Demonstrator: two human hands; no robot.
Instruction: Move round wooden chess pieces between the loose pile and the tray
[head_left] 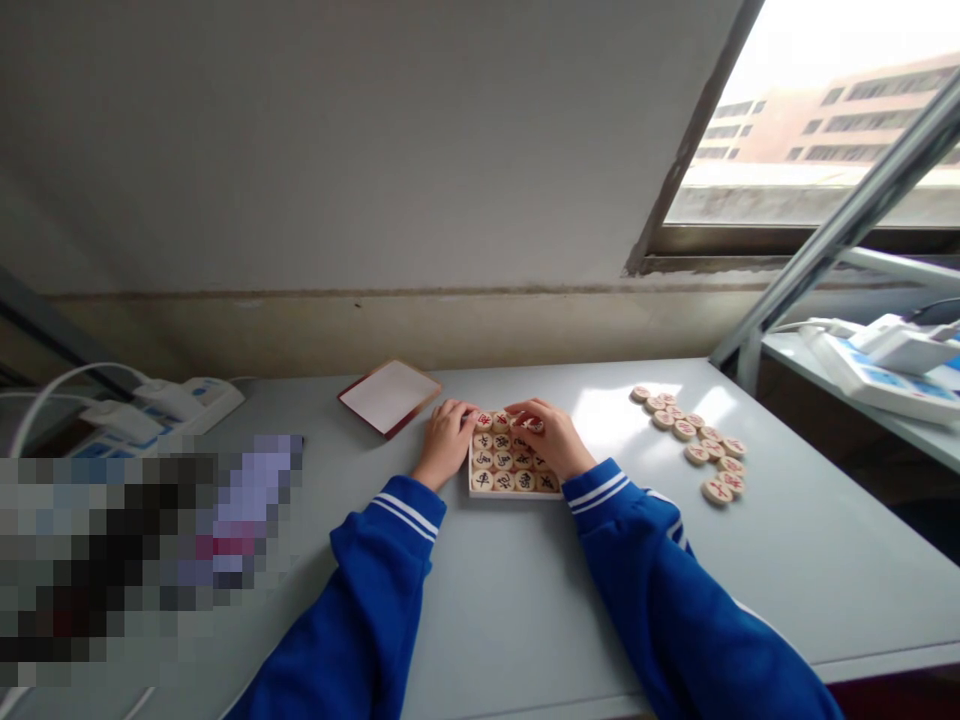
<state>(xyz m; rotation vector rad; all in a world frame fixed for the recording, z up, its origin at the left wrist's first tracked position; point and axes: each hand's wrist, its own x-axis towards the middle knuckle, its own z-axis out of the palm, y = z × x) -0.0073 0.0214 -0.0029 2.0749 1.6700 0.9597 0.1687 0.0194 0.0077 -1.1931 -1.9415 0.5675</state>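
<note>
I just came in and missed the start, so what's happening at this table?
A person in blue sleeves is handling round wooden pieces in a shallow box. The left hand is at the box's left side; the right hand reaches over its far right part, hiding some pieces. The nearer rows show dark characters, the far row red. More loose pieces lie to the right, and a square lid-like tray lies beyond the box to the left.

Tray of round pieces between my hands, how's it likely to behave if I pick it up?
The tray would probably stay fairly stiff, since its rim looks straight. The round pieces might spill if it tips, since its top is open. Lying flat, they'd more likely slide than roll.
</note>
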